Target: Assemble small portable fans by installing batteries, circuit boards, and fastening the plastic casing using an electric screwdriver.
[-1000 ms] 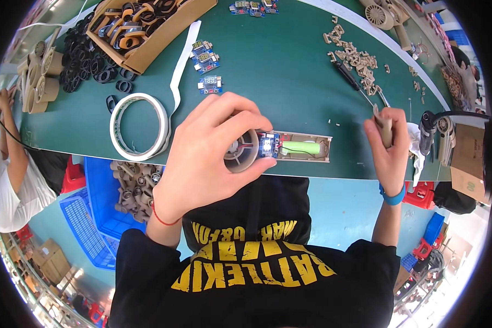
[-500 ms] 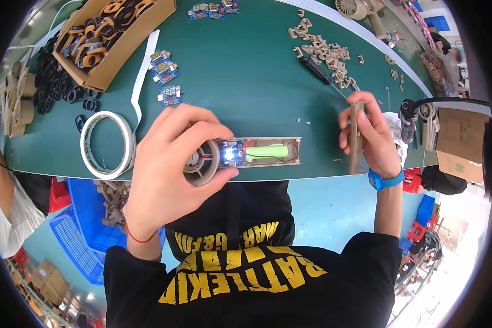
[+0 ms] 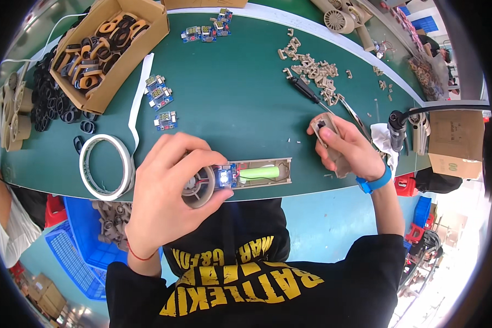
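Observation:
My left hand (image 3: 167, 188) is closed around the round head of a beige handheld fan (image 3: 285, 171), which lies near the table's front edge. The fan's handle is uncovered and points right. Inside it sit a blue circuit board (image 3: 224, 176) with a bright white light and a green cylindrical battery (image 3: 259, 173) with thin wires. My right hand (image 3: 361, 156) grips a beige handle cover (image 3: 328, 131) above the table, right of the fan. One end of the cover, with a dark spot in it, faces up. My fingers hide part of it.
A white tape roll (image 3: 85, 167) lies left of my left hand. Behind are several circuit boards (image 3: 165, 120) and a cardboard box (image 3: 101, 104) of orange-and-black rings. Small beige parts (image 3: 317, 68), a black-handled screwdriver (image 3: 303, 89) and tweezers (image 3: 355, 116) lie farther right. Another person's arm (image 3: 3, 191) shows at far left.
The cover in my right hand has turned from edge-on to show its end, and that hand has shifted left. My left hand still grips the fan. The whole view has shifted slightly.

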Demonstrator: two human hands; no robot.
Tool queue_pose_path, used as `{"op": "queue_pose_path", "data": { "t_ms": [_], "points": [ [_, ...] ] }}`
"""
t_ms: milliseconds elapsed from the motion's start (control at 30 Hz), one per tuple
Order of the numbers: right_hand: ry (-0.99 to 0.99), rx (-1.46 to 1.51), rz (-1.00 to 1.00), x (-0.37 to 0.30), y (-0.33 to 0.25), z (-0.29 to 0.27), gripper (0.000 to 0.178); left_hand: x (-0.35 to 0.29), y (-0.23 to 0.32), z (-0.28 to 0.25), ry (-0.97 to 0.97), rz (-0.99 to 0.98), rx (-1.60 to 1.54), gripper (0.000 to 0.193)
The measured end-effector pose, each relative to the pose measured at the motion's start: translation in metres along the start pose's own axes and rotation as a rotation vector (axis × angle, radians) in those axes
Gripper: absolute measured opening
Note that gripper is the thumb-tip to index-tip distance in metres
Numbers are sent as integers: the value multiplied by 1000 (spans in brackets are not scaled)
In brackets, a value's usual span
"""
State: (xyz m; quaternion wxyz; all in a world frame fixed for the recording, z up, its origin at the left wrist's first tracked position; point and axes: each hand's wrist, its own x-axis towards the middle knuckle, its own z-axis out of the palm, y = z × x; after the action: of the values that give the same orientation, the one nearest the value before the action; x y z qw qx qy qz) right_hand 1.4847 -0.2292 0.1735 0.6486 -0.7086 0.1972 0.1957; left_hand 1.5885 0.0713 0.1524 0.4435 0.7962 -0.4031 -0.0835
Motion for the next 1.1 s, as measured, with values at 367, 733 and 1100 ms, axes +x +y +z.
{"op": "queue_pose_path", "data": {
  "t_ms": [367,733,1100],
  "points": [
    [-21,70,129,9,-6,-2,26,-2,1,-1,-4,-25,3,42],
    [154,-178,168,-5,-18,6,40,0,-2,-1,0,5,-22,46],
    [290,-1079,-742,-5,-22,107,53,-3,-3,-1,-29,-37,-84,64]
  ]
}}
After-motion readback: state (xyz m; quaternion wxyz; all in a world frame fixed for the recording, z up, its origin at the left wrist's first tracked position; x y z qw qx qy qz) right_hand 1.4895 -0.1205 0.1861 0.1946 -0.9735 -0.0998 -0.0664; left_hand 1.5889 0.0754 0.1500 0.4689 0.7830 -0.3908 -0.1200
